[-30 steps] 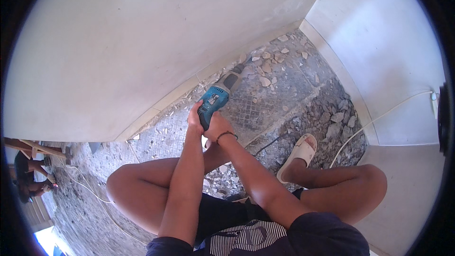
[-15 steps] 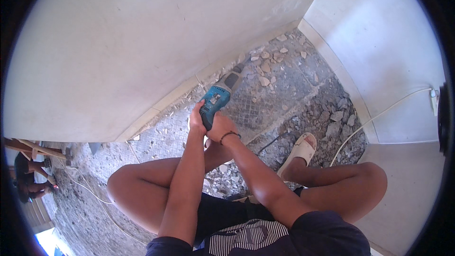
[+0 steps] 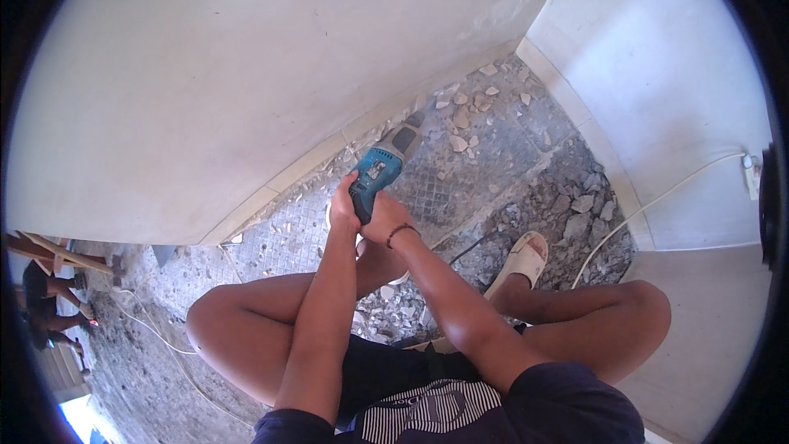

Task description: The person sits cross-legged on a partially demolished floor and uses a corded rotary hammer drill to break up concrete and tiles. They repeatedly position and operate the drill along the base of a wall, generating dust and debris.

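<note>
A teal and black rotary hammer (image 3: 380, 168) points away from me toward the foot of the wall on my left. My left hand (image 3: 343, 203) wraps its rear body from the left side. On the right, my right hand (image 3: 386, 220), with a dark beaded bracelet at the wrist, closes round the rear handle; the handle itself is mostly hidden. The tool's nose sits low over the broken floor beside the tile skirting (image 3: 312, 163), where its bit tip is blurred. Pale tile chips (image 3: 459, 142) lie just right of the nose.
Grey rubble (image 3: 579, 205) lies heaped beside my sandal (image 3: 527, 256) and the right wall (image 3: 657, 82). A pale cable (image 3: 625, 222) runs from that wall to the floor; a dark cord (image 3: 472, 248) passes near my foot. Another person (image 3: 56, 304) is at far left, near wooden boards (image 3: 70, 253).
The rotary hammer and both hands have barely shifted, and the grip is the same. Its bit tip looks hazier now.
</note>
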Demonstrator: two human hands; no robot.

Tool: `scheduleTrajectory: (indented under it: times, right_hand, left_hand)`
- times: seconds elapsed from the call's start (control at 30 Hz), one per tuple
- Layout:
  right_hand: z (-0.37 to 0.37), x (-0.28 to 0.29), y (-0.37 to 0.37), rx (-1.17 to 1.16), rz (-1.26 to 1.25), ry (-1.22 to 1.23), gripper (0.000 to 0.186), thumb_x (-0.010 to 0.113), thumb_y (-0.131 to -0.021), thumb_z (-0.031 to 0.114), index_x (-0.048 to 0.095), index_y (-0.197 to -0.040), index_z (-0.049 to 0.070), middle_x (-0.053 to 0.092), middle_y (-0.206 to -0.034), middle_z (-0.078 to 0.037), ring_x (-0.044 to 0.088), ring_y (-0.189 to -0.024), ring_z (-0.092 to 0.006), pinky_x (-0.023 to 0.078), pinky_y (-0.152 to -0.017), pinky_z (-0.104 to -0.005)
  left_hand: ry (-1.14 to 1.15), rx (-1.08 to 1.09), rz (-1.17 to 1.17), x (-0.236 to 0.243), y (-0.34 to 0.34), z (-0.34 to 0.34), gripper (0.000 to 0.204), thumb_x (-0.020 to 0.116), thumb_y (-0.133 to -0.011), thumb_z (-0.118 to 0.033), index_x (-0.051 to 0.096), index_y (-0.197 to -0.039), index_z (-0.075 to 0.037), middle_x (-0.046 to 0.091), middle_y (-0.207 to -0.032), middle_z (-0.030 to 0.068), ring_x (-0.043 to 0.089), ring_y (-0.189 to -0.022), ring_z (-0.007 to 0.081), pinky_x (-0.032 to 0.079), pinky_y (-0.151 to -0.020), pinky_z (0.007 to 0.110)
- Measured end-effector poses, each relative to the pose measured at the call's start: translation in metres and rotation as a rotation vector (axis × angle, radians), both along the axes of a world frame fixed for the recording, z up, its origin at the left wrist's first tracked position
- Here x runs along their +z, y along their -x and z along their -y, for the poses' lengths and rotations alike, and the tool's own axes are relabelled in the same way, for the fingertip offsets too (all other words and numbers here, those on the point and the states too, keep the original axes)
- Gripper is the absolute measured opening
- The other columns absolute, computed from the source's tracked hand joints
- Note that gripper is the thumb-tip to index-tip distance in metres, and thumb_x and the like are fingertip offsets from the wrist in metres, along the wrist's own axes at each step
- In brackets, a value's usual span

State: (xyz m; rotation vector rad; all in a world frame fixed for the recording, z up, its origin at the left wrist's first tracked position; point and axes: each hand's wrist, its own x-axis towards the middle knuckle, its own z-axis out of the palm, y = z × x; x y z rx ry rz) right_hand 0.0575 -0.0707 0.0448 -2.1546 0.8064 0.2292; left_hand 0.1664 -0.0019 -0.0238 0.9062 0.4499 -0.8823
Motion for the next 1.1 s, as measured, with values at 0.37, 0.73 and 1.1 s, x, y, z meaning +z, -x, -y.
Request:
scheduleTrajectory:
  times: [0.37,0.73,1.1]
  right_hand:
    - [0.046,0.052,0.039,0.141,-0.182,0.041,0.075,0.082,-0.073,0.031,0.052,-0.133,-0.003,0.069,-0.122,-0.03,0.066,-0.117,-0.0446,0.053,-0.101,-0.0488]
    - [0.176,0.149,0.067,0.247,-0.16,-0.076,0.073,0.082,-0.063,0.028,0.058,-0.123,-0.006,0.071,-0.107,-0.028,0.071,-0.101,-0.04,0.055,-0.089,-0.0466]
    - [0.118,0.121,0.122,0.292,-0.151,0.236,0.055,0.08,-0.065,0.023,0.057,-0.109,-0.002,0.07,-0.099,-0.027,0.067,-0.1,-0.0469,0.053,-0.084,-0.0533]
  left_hand:
    - [0.101,0.143,-0.06,0.022,0.048,0.041,0.041,0.08,-0.089,-0.022,0.066,-0.111,0.009,0.072,-0.098,0.0146,0.072,-0.08,0.0255,0.06,-0.07,0.04]
    - [0.013,0.103,0.152,0.146,0.096,0.121,0.054,0.083,-0.09,-0.029,0.061,-0.123,0.008,0.067,-0.112,0.0143,0.064,-0.103,0.0218,0.051,-0.092,0.038]
    - [-0.135,0.246,0.012,0.115,0.155,0.1,0.056,0.084,-0.082,-0.03,0.062,-0.117,0.008,0.066,-0.108,0.0127,0.063,-0.094,0.0221,0.051,-0.085,0.037]
